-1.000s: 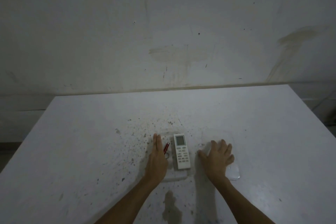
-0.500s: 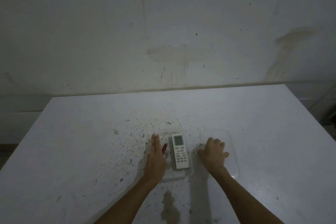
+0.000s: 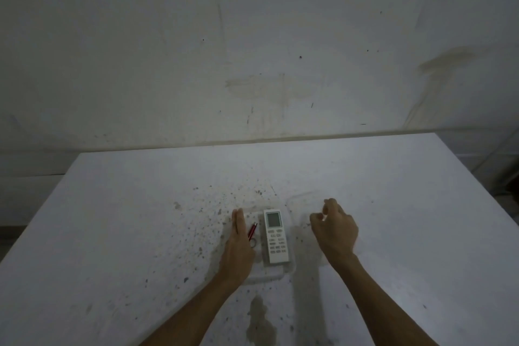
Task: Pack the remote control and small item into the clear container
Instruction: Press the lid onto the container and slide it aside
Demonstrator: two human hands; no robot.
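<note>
My left hand (image 3: 238,244) lies flat and open, fingers straight toward twelve o'clock, its edge pressed along the nine o'clock wall of the clear container (image 3: 266,275); it grips nothing, it only steadies the box. Just at its three o'clock side the small item (image 3: 252,230), a red stick with a metal ring at its near end, sits inside the container, slanted toward one o'clock. Next, touching or nearly touching it, the remote control (image 3: 275,236) lies face up in the same container, screen toward twelve, keypad toward six. Both things look to be in already.

What has changed is at three o'clock. A second ago my right hand (image 3: 334,229) was spread flat on the clear lid (image 3: 302,199) lying on the table (image 3: 112,233); half a second ago the fingers had begun to curl over it. Now the hand has risen and its fingers are closed in a pinch, thumb against forefinger, at the lid's edge. The lid is so transparent that I can only make out its faint far rim at about twelve o'clock from my knuckles, so I judge I am holding it, but cannot be sure it has left the table.

I take this to mean packing is done and closing is in hand: the lid has to travel toward nine o'clock and settle square on the rim. The risk I see is the thin lid slipping from a fingertip pinch, or landing askew on the remote.
</note>
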